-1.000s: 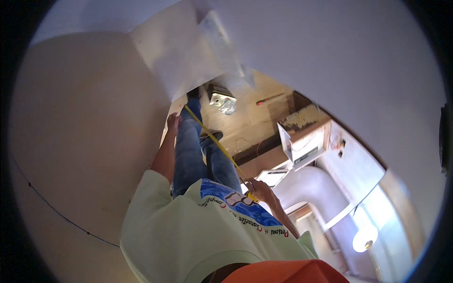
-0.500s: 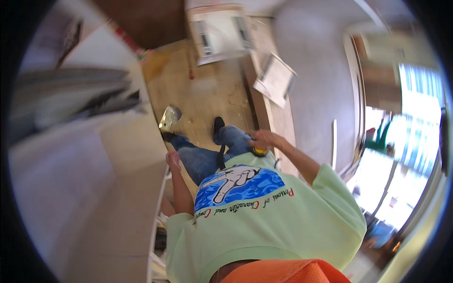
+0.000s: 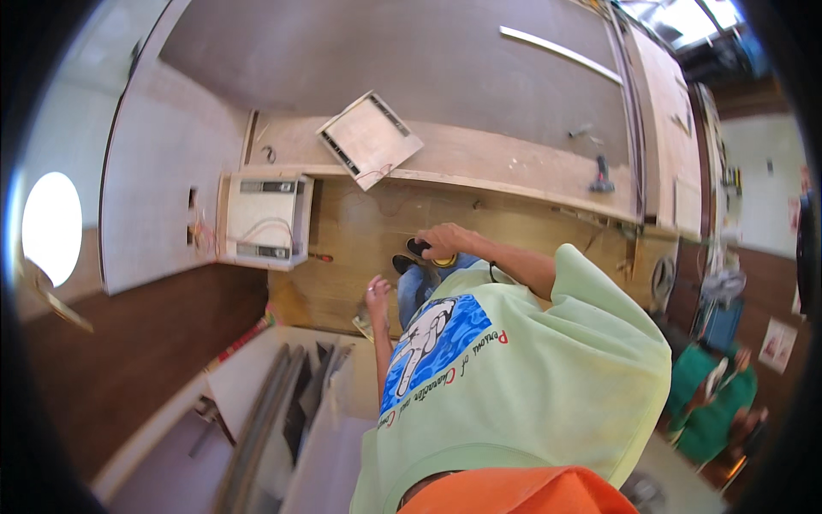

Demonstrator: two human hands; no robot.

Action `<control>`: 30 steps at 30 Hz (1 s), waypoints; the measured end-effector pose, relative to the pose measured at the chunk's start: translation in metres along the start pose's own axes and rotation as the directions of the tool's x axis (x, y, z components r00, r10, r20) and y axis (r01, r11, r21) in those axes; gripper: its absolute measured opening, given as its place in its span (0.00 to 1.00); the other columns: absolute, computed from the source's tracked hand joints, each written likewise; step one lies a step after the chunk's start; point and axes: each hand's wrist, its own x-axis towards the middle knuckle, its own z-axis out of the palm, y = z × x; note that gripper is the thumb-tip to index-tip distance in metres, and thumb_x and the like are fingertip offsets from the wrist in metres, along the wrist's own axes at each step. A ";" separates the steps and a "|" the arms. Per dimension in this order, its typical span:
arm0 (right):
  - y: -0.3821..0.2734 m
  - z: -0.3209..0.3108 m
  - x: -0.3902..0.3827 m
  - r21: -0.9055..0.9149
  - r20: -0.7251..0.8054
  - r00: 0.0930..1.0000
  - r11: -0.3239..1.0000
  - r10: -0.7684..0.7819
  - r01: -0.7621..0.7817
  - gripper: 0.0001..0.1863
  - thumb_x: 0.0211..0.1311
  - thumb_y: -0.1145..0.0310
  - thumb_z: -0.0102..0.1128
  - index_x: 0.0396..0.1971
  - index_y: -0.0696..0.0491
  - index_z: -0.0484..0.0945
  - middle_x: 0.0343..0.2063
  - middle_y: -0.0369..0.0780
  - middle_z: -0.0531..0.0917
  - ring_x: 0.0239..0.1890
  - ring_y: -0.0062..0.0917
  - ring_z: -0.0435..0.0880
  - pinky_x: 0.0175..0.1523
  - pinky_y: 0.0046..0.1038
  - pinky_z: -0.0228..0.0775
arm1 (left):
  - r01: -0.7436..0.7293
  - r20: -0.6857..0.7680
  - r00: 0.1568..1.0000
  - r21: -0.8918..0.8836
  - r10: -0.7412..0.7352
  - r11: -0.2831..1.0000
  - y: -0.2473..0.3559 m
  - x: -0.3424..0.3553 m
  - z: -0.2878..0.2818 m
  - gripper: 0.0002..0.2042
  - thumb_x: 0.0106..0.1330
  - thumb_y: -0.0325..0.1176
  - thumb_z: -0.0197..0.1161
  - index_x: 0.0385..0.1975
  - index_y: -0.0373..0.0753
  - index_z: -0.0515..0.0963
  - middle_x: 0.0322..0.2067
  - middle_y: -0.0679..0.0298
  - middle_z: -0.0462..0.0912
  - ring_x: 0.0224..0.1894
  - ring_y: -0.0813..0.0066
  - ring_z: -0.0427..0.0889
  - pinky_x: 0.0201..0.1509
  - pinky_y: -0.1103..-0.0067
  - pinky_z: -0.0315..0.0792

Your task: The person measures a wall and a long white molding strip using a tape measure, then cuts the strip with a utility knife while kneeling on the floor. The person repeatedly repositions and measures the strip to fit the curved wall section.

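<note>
Wooden flooring [image 3: 338, 291] stretches beneath a worker in a pale green T-shirt [image 3: 548, 368], whose right hand [image 3: 446, 240] wraps its grip over a yellow tape measure [image 3: 444, 262] held low in front of the body. No blade shows run out; what is finished or left cannot be told, though the panel nearby appears unfixed. Mostly covered by fingers, the tape measure reveals no clear heading or long axis. At eight o'clock from it, the left hand [image 3: 377, 297] hangs with fingers loosely curled; whether it holds anything is too small to tell. Farther out, a red-handled screwdriver [image 3: 322, 257] lies at nine, a white-lined box [image 3: 265, 211] beyond it. One pale panel [image 3: 366, 140] sits askew on a plywood ledge [image 3: 505, 164] at eleven, a dark power drill [image 3: 602, 176] rests at two, and a person in green [image 3: 711, 407] appears at four.
</note>
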 end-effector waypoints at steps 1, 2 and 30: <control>0.006 0.005 0.000 0.089 -0.068 0.996 0.995 0.057 -0.050 0.29 0.58 0.51 0.57 0.59 0.45 0.74 0.44 0.55 0.84 0.50 0.47 0.83 0.56 0.43 0.74 | 0.024 0.110 0.994 0.034 -0.028 0.999 0.028 0.002 0.023 0.23 0.76 0.47 0.53 0.61 0.36 0.70 0.49 0.58 0.80 0.46 0.75 0.80 0.52 0.76 0.74; 0.001 0.006 0.000 0.174 -0.161 0.984 0.983 0.081 -0.052 0.28 0.59 0.51 0.57 0.58 0.46 0.74 0.44 0.55 0.84 0.50 0.47 0.83 0.56 0.43 0.74 | 0.031 0.187 0.982 0.051 -0.040 0.998 0.053 0.003 0.041 0.25 0.77 0.50 0.51 0.62 0.37 0.69 0.50 0.57 0.80 0.48 0.73 0.80 0.53 0.75 0.74; 0.215 -0.114 -0.130 0.701 -0.641 0.638 0.665 0.428 0.258 0.45 0.53 0.54 0.67 0.69 0.55 0.61 0.58 0.57 0.75 0.59 0.49 0.75 0.63 0.40 0.68 | 0.145 0.600 0.743 0.289 -0.297 0.946 0.227 0.050 0.461 0.24 0.76 0.48 0.52 0.65 0.42 0.62 0.50 0.63 0.75 0.49 0.75 0.76 0.52 0.77 0.72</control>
